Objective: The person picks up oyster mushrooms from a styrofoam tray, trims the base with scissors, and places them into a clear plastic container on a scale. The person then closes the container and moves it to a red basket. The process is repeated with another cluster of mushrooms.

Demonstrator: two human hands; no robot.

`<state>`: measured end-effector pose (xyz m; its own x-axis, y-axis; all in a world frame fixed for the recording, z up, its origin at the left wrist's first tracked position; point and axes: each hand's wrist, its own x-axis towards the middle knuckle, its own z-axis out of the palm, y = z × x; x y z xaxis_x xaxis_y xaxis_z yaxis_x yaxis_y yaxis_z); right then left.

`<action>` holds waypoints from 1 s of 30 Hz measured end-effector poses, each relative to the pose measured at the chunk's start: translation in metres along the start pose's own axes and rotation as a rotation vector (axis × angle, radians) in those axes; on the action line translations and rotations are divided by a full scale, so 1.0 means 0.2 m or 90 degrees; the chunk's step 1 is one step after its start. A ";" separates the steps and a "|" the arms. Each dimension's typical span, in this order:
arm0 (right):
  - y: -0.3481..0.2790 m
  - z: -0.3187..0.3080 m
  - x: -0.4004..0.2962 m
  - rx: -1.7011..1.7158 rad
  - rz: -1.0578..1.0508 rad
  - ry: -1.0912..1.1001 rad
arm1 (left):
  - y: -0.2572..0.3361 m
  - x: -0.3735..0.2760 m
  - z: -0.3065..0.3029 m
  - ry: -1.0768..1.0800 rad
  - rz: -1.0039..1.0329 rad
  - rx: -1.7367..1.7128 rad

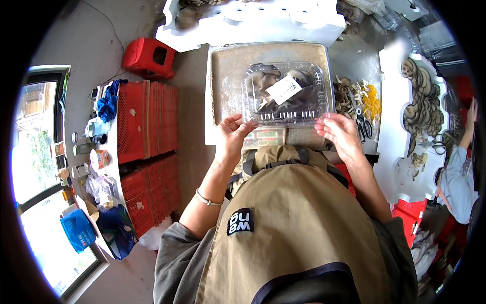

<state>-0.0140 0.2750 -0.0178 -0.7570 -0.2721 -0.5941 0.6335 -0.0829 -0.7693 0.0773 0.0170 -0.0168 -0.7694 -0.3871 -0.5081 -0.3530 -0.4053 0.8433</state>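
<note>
A clear plastic clamshell box (284,95) of grey-brown mushrooms, with a white printed label (284,89) on its lid, rests on the metal pan (228,102) of a weighing scale. My left hand (232,133) pinches the box's near left corner between thumb and fingers. At the near right corner, the fingers of my right hand (338,131) hold the rim. The lid lies over the mushrooms; whether it is fully latched I cannot tell. Below the pan, the scale's display panel (267,135) is partly covered by the box's edge.
Black-handled scissors (362,121) lie right of the scale beside mushroom trimmings (343,99) and yellow strands (371,102). White foam crates (391,114) stand right and ahead, one holding mushrooms (423,100) and more scissors (436,144). Red crates (131,121) are stacked left. Another person's sleeve (457,186) shows far right.
</note>
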 end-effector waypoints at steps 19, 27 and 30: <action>0.00 -0.02 0.03 0.089 0.125 -0.046 | 0.04 0.03 -0.02 -0.075 -0.126 -0.046; -0.01 0.01 0.04 0.090 0.165 -0.017 | 0.06 0.03 -0.02 -0.069 -0.138 -0.037; -0.02 0.02 0.04 0.078 0.188 0.023 | 0.07 0.05 -0.01 -0.073 -0.134 -0.047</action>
<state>-0.0215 0.2697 -0.0178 -0.5410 -0.2681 -0.7972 0.8398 -0.1201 -0.5295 0.0653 0.0067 -0.0106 -0.7403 -0.1932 -0.6439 -0.4750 -0.5275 0.7044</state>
